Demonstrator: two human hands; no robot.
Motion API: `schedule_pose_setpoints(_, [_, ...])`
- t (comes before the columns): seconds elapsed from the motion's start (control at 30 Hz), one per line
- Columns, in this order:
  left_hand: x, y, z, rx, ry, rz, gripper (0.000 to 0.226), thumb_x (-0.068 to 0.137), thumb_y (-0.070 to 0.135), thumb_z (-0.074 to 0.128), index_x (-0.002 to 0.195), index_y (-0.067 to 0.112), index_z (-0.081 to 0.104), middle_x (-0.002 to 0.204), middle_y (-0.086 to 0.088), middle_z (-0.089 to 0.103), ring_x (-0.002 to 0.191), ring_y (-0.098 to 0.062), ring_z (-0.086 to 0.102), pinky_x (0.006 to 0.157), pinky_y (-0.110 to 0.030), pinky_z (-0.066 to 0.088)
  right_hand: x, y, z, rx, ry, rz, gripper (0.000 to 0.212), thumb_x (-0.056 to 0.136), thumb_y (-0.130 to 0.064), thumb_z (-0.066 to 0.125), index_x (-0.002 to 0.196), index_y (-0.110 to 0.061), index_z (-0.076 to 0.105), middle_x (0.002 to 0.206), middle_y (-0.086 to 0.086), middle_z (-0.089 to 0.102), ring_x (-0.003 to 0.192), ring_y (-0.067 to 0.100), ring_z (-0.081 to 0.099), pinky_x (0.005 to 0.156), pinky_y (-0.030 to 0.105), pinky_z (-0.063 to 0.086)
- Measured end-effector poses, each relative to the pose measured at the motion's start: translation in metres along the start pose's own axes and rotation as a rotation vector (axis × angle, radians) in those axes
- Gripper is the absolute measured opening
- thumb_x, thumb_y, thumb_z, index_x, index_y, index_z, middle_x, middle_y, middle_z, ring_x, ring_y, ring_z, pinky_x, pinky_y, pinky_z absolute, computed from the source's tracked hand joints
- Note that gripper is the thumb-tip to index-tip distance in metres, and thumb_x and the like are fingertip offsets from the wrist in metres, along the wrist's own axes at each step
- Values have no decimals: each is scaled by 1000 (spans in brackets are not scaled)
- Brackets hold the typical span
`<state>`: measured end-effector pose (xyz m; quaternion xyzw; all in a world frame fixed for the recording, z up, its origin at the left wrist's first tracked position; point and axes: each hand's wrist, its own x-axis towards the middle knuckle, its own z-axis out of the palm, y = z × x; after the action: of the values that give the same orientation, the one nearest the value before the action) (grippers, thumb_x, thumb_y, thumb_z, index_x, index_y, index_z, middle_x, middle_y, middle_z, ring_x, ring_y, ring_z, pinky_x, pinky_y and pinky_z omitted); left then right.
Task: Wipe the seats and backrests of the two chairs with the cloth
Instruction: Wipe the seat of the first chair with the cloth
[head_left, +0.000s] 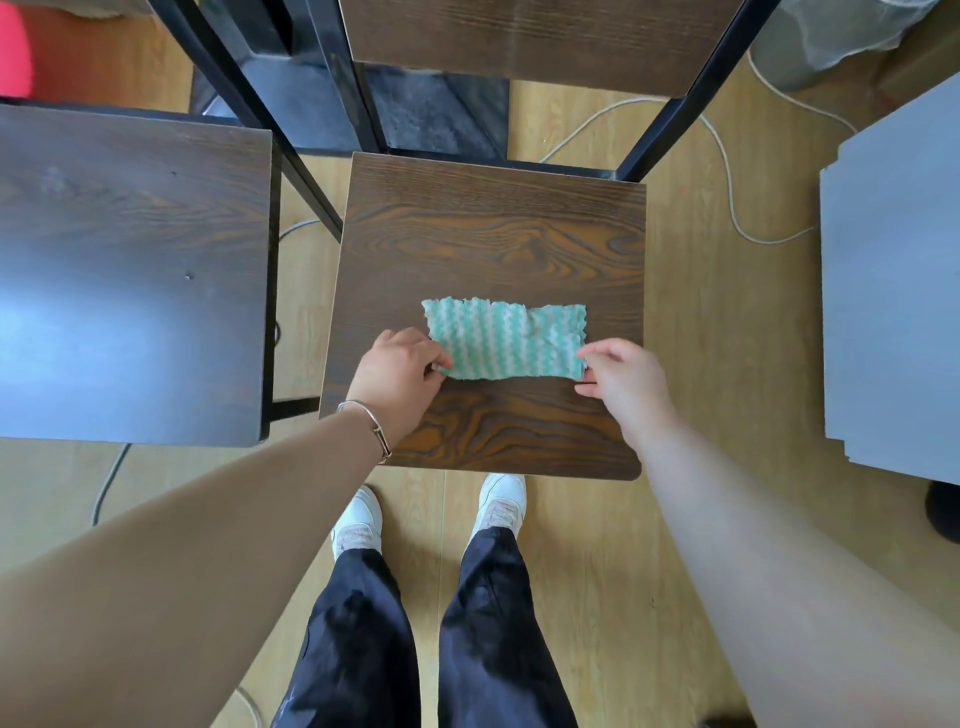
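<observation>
Straight down onto the seat (493, 234), dark wood grain, and there's the cloth (506, 338), green and white stripes, lying flat on it. It's a strip running nine to three, sitting a little toward six from the seat's centre.

Left hand (400, 376) is at the cloth's nine o'clock end, thumb and forefinger nipped onto the near corner, the other fingers curled in. Right hand (623, 384) is at the three o'clock end with the same grip: fingertips pinching the near corner there, the rest tucked under. Both hands are low over the seat, with the cloth spread between them.

There's a thin bracelet (369, 421) on the left wrist.

Up at twelve is the backrest (540, 41), the same dark wood, carried on black frame posts rising from the seat's far corners. At nine is the second seat (130, 270), darker and catching a sheen of light, parted from the first by a narrow strip of floor (691, 322).

Down at six, two white shoes (501, 501), toes right up at the seat's front edge. A white cord (727, 182) loops over the floor at two o'clock. A grey panel (893, 286) fills the three o'clock side, apart from the seat.
</observation>
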<state>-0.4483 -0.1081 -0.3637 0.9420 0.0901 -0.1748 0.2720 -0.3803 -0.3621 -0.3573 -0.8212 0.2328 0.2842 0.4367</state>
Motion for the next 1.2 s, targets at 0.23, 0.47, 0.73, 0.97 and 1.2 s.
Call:
schedule_pose_setpoints(0.23, [-11, -19, -17, 219, -19, -50, 50, 88, 38, 61, 134, 26, 49, 129, -1, 50, 117, -29, 42, 96, -43, 40, -1, -23, 4, -23, -4, -48, 33, 87, -1, 60, 115, -19, 62, 109, -1, 64, 90, 16, 67, 65, 22, 56])
schedule_pose_setpoints(0.47, [-15, -35, -37, 293, 16, -151, 65, 94, 42, 50, 150, 23, 23, 157, -4, 24, 143, -28, 22, 116, -46, 25, -30, -68, 44, 68, -159, -252, 41, 85, 4, 63, 116, -24, 59, 111, -13, 64, 84, 12, 67, 68, 24, 59])
schedule_pose_setpoints(0.73, [-23, -46, -46, 407, 32, -124, 67, 95, 46, 46, 152, 24, 17, 159, -5, 18, 146, -28, 15, 119, -46, 18, -29, -54, 103, -271, -290, -332, 24, 91, -17, 66, 113, -26, 62, 108, -13, 66, 96, 9, 65, 85, 39, 59])
schedule_pose_setpoints(0.97, [-19, -52, -53, 386, 65, -152, 67, 96, 46, 43, 153, 23, 14, 161, -6, 15, 148, -28, 11, 120, -48, 14, -28, -53, 111, -657, -57, -592, 33, 93, -21, 64, 127, -17, 63, 123, 5, 56, 103, 25, 60, 89, 41, 54])
schedule_pose_setpoints(1.2, [-20, -59, -56, 362, 51, -177, 68, 95, 43, 46, 153, 23, 16, 161, -7, 15, 148, -28, 10, 120, -49, 11, -18, -48, 123, -758, -55, -682, 25, 92, -10, 60, 115, -12, 70, 112, 6, 60, 102, 28, 59, 85, 37, 54])
